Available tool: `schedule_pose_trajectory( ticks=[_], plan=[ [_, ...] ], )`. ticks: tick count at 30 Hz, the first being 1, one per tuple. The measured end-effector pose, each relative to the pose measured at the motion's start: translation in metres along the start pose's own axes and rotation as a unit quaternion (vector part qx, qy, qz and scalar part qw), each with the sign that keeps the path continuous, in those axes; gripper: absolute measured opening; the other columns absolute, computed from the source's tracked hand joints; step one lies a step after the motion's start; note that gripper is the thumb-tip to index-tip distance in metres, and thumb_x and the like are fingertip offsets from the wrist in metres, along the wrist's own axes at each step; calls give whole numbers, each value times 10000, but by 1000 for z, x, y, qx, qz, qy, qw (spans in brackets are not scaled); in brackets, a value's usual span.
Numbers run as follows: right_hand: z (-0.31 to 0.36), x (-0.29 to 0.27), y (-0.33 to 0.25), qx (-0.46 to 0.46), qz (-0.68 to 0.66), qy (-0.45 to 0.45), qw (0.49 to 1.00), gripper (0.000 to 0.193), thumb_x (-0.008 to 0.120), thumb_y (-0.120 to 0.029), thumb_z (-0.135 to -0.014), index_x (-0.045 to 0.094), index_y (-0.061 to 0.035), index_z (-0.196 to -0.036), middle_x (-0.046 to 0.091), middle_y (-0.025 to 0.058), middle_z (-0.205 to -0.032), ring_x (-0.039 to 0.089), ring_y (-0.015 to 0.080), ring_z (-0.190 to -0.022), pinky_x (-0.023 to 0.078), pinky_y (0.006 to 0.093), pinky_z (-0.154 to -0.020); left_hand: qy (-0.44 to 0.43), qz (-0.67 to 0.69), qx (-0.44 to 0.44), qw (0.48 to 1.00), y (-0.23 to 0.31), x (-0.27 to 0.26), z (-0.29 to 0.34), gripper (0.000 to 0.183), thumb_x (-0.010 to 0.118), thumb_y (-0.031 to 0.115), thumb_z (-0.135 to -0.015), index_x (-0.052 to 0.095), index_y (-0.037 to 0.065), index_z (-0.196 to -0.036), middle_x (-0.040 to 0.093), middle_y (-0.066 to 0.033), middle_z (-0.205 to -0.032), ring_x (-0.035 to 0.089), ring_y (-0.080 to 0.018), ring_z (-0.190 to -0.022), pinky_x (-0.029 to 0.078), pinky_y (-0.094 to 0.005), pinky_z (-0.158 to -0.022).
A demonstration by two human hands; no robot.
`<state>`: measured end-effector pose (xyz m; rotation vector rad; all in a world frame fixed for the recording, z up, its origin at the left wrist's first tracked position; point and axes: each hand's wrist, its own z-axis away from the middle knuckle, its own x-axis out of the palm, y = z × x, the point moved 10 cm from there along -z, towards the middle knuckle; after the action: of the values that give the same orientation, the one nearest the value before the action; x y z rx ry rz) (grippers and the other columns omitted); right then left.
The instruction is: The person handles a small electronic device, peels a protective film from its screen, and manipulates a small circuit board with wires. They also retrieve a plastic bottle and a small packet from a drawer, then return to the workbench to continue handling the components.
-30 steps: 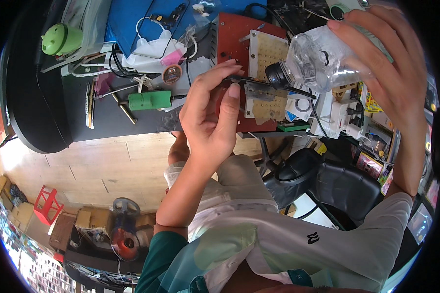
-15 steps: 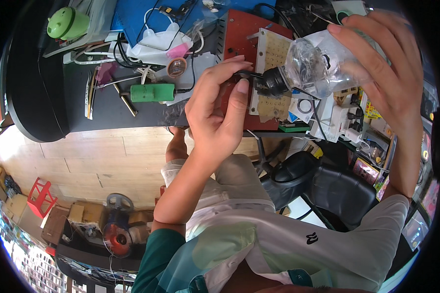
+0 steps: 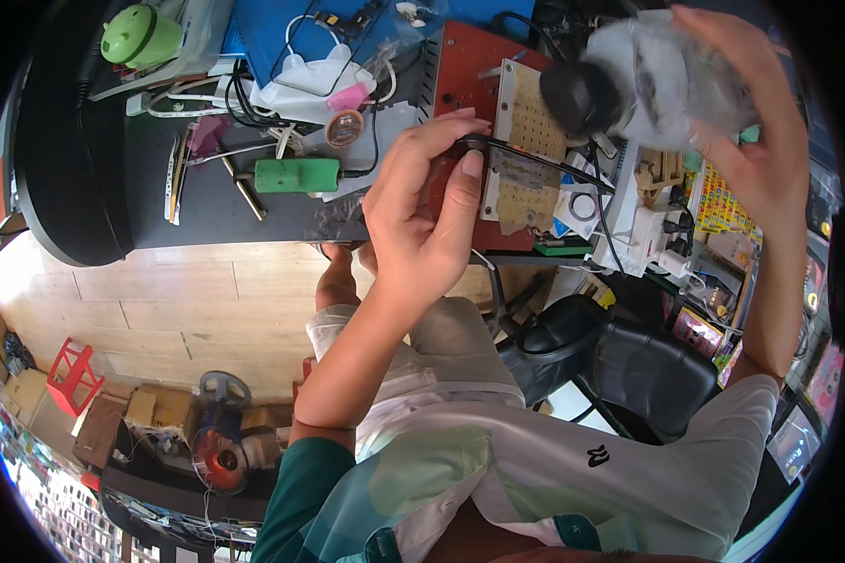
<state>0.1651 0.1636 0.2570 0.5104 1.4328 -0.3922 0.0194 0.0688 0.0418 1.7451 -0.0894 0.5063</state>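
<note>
My left hand (image 3: 427, 202) pinches one end of a thin, dark stick-like tool (image 3: 535, 158) between thumb and forefinger; its exact kind I cannot make out. The tool slants right across a perforated cream plate (image 3: 538, 98) on a red metal box (image 3: 465, 66). At the upper right, my right hand (image 3: 756, 117) grips a clear plastic bottle (image 3: 671, 84), tilted so its black cap (image 3: 577, 98) points left. Bottle and cap are smeared by motion. The cap hangs over the plate's right edge, apart from my left hand.
Left on the dark table lie a green block-shaped tool (image 3: 298, 175) with a cord, a round brown tin (image 3: 345, 129), tweezers (image 3: 174, 178) and white cables. A green figure (image 3: 141, 38) stands at far left. A white power strip (image 3: 648, 230) and black chair (image 3: 648, 366) are at right.
The bottle has swung up and right, away from my left hand, uncovering the dark tool's length. My left hand keeps its pinch and has barely moved.
</note>
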Motion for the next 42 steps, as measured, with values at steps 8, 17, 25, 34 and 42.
schedule_pose_trajectory(
  ticks=[8, 17, 25, 34, 42],
  plan=[
    [-98, 16, -32, -29, -374, 137, 917, 643, 848, -134, -864, 529, -40, -1415, 601, 72, -1265, 565, 206, -1226, 437, 388, -1057, 28, -36, 4, 999, 5, -12, 1, 216, 657, -33, -928, 700, -8, -1138, 722, -180, -1158, 708, -303, -1106, 539, -364, -946],
    [-258, 98, -180, -102, -518, -62, 847, 819, 870, -383, -835, 479, 73, -1391, 624, 250, -1350, 620, 329, -1268, 481, 391, -1089, 11, -51, 14, 999, 25, -12, 6, 240, 656, -36, -919, 693, -2, -1153, 716, -143, -1114, 695, -236, -913, 548, -302, -751],
    [-348, 189, -269, -215, -430, 48, 876, 794, 877, -404, -765, 570, 1, -1375, 663, 217, -1311, 641, 365, -1234, 506, 414, -1046, 32, -69, 70, 995, 21, -13, 1, 210, 650, -49, -920, 700, -25, -1122, 720, -179, -1137, 713, -282, -1059, 556, -341, -903],
    [-358, 201, -261, -172, -356, -26, 918, 885, 877, -425, -755, 529, -7, -1453, 681, 210, -1262, 666, 358, -1191, 527, 431, -1009, 3, -58, 28, 998, 18, -7, 0, 200, 646, -23, -961, 690, -25, -1156, 714, -161, -1147, 702, -250, -1017, 549, -315, -891],
    [-256, 99, -151, -8, -394, -38, 918, 287, 851, -298, -800, 783, -60, -945, 739, 87, -986, 670, 233, -802, 533, 326, -704, -5, 14, -56, 998, 4, 4, 2, 189, 642, -16, -966, 677, -29, -1151, 696, -146, -1128, 682, -222, -977, 548, -303, -846]
  ],
)
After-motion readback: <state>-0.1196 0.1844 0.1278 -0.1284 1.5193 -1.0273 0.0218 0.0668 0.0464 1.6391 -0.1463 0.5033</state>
